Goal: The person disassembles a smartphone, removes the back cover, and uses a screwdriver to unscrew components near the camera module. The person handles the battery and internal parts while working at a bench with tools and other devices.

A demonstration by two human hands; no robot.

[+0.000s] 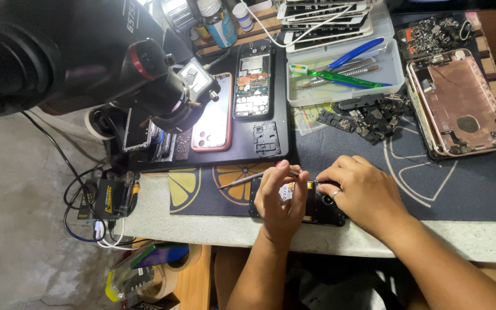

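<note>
An opened black phone (322, 211) lies near the front edge of the dark work mat (460, 183). My left hand (281, 202) rests on it and grips a thin metal tool (242, 180) whose shaft sticks out to the left. My right hand (363, 192), with a ring on one finger, presses down on the phone's upper right part. The fingertips of both hands meet over the middle of the phone and hide what lies there.
A microscope (87, 63) looms at upper left. Behind the hands lie a red-cased phone (213, 117), an opened phone (253, 80), a small black cover (267, 139), a clear tray of tools (345, 72), loose parts (368, 117) and a rose-gold phone shell (460, 103). Cables (81, 206) hang at left.
</note>
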